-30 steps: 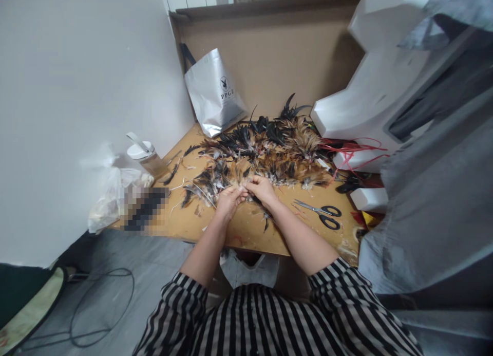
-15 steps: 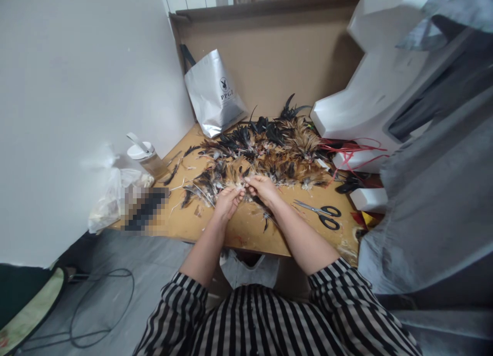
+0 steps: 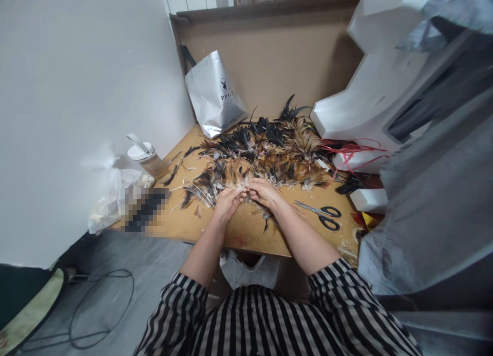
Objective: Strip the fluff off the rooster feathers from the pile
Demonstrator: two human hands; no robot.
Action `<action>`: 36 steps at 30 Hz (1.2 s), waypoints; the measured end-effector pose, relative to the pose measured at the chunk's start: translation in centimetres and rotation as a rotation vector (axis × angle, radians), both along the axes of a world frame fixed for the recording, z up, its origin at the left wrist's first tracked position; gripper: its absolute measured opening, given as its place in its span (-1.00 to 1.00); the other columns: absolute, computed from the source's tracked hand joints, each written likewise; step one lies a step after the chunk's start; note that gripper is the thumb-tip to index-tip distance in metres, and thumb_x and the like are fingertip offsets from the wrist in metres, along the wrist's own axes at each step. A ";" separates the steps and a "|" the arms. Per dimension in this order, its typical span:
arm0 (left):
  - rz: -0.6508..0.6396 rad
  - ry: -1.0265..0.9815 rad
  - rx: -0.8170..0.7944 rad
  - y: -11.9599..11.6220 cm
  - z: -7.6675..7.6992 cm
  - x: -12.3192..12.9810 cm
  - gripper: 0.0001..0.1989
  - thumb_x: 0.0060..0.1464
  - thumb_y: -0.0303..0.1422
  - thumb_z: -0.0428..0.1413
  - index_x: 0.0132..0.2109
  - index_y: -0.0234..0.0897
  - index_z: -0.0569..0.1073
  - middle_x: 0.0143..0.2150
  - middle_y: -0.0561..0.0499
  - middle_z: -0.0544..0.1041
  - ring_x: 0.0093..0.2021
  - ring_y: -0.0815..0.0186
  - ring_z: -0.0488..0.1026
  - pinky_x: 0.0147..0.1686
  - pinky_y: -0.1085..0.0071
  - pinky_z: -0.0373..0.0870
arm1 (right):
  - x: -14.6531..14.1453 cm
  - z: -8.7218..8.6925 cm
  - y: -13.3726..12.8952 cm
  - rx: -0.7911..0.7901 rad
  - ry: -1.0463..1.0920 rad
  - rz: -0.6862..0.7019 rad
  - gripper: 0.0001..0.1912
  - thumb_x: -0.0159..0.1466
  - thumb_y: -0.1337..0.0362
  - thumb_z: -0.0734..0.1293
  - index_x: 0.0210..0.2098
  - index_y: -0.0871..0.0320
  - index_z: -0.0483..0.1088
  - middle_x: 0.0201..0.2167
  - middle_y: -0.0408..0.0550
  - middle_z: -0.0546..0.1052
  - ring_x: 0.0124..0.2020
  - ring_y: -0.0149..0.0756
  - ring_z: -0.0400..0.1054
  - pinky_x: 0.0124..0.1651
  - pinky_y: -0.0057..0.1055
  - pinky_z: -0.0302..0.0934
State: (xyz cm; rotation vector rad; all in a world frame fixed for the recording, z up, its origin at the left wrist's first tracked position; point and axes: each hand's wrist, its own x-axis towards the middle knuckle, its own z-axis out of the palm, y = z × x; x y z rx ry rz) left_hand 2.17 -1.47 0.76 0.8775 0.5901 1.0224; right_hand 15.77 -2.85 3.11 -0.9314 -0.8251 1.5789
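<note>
My left hand is closed in a pinch at the near edge of a long pile of brown and black feathers. Its fingertips meet those of my right hand, also pinched. A small tuft of pale-based, tan feathers rises from between the fingertips, and its lower end is hidden by them. Which fingers bear on the tuft is too small to tell on the right. Black-handled scissors lie on the wooden table, to the right of my right forearm.
A silver bag leans at the back left. Along the left side are a lidded jug, a plastic bag and a pixelated dark object. Red strings, white foam and grey cloth are on the right.
My right hand's fingertips have come down slightly and now touch my left hand's. The feathers, scissors and other objects have not moved.
</note>
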 end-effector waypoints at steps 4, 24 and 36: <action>0.023 0.017 -0.038 0.4 -0.5 -0.2 -0.77 -0.15 -0.39 0.19 -0.29 -0.43 0.47 -0.29 -0.13 0.53 -0.44 0.45 0.45 -0.53 0.63 0.32 | 0.5 0.3 0.3 0.099 -0.116 -0.143 -0.68 -0.16 0.18 0.44 -0.64 0.23 0.24 -0.76 -0.23 0.27 -0.75 -0.61 -0.01 -0.70 -0.61 -0.21; 0.056 0.171 -0.009 -0.3 -0.2 0.6 -0.75 -0.22 -0.31 0.22 -0.40 -0.43 0.45 -0.46 -0.07 0.52 -0.53 0.46 0.42 -0.54 0.59 0.29 | 0.1 0.5 -0.1 0.327 -0.760 -0.325 -0.79 -0.04 0.20 0.29 -0.66 0.21 0.28 -0.72 -0.25 0.23 -0.65 -0.54 0.02 -0.57 -0.55 -0.08; 0.117 0.095 -0.082 0.4 -0.7 0.2 -0.73 -0.19 -0.33 0.21 -0.28 -0.40 0.46 -0.37 -0.09 0.53 -0.50 0.48 0.43 -0.55 0.61 0.28 | -0.3 0.2 -0.1 0.155 -0.383 -0.250 -0.58 -0.04 -0.05 0.31 -0.53 0.23 0.41 -0.78 -0.23 0.23 -0.74 -0.56 0.00 -0.69 -0.56 -0.15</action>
